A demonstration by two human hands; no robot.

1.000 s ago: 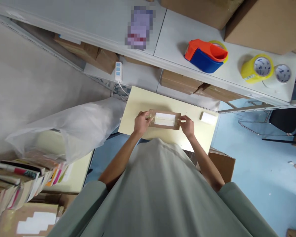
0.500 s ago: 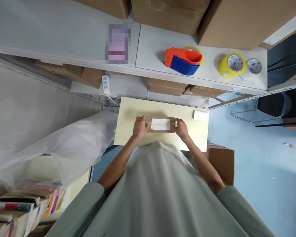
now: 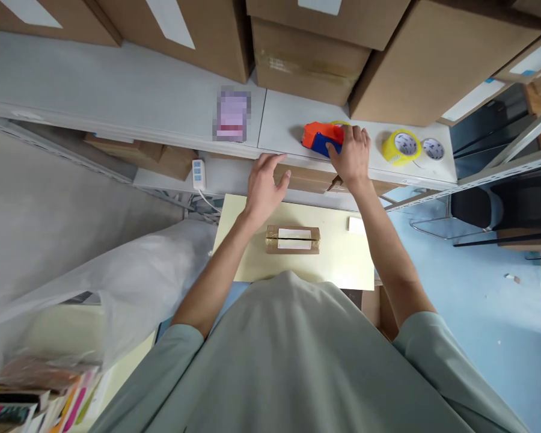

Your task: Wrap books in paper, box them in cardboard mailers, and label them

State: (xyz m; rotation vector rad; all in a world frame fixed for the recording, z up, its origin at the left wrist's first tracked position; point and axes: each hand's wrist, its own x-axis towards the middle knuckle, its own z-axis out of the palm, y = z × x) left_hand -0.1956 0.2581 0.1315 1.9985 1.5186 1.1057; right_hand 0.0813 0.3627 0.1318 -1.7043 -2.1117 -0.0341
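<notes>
My right hand reaches up to the shelf, its thumb and fingers around the right end of an orange and blue tape dispenser. The dispenser still rests on the shelf top, partly covered by the hand. My left hand hangs in the air just in front of the shelf edge, fingers spread and nothing in it. Below, a small brown cardboard box lies on the pale yellow table. A white label runs across its top, with a dark lengthwise seam, and clear tape shows at its ends.
On the grey shelf stand a yellow tape roll, a thin tape roll and large cartons. A power strip sits at the lower shelf. A small white block lies on the table's right side.
Both hands have left the small box and moved up toward the shelf. My right hand has closed on the tape dispenser; my left has opened. The view has tilted upward.
</notes>
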